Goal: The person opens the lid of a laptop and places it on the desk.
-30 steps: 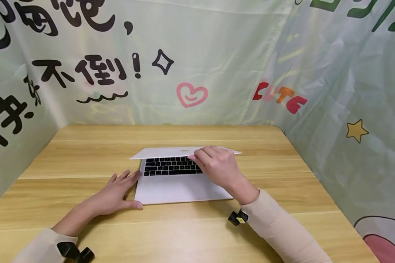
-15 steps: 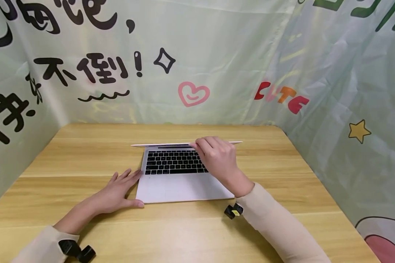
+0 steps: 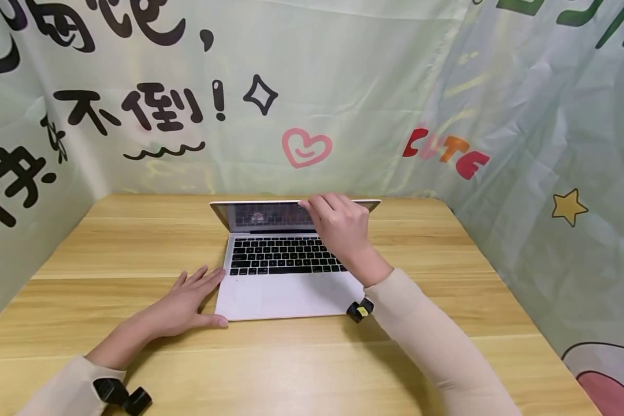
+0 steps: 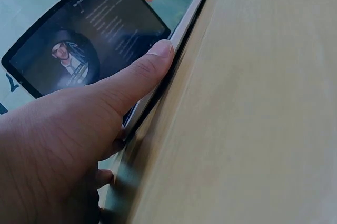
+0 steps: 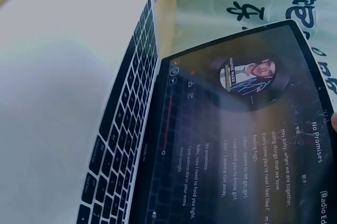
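A silver laptop (image 3: 286,297) with black keys stands on the wooden table, its lid (image 3: 278,216) tilted up and back. My right hand (image 3: 343,228) pinches the lid's top edge, right of its middle, between thumb and curled fingers. Spread along the laptop's left side, my left hand (image 3: 184,309) has its fingertips at the side edge and its thumb by the front left corner. The lit screen (image 5: 247,113) in the right wrist view displays song lyrics and a round picture. Part of the lid's right half is hidden behind the right hand.
The wooden table (image 3: 270,370) runs back to a pale green printed cloth (image 3: 364,75) with dark lettering, a heart and a star. Small black cameras sit on both sleeves, the left one (image 3: 122,396) near the table's front.
My right hand has swung the laptop's lid up and back, from low over the keyboard to a raised tilt with the screen showing. The left hand stays at the laptop's side.
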Available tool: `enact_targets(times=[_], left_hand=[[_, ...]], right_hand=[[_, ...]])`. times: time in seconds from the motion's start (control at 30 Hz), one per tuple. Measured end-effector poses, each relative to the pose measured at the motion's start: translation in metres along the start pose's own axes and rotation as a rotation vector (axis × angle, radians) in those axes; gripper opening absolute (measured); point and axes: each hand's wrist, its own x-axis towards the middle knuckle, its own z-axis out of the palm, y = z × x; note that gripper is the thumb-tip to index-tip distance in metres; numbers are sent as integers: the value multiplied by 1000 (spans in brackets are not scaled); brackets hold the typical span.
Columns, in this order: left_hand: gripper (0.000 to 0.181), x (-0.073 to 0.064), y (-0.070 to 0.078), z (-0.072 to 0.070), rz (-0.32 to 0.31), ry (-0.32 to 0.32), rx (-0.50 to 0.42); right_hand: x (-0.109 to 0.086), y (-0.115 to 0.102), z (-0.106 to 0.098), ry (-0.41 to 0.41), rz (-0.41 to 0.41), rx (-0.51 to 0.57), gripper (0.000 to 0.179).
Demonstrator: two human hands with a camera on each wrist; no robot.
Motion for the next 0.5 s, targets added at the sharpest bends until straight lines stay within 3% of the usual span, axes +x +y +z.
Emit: enact_targets(times=[0.5], left_hand=[[109,0,-3,2,-13,-9,-5]], right_hand=[[9,14,27,24,46,-8,21]])
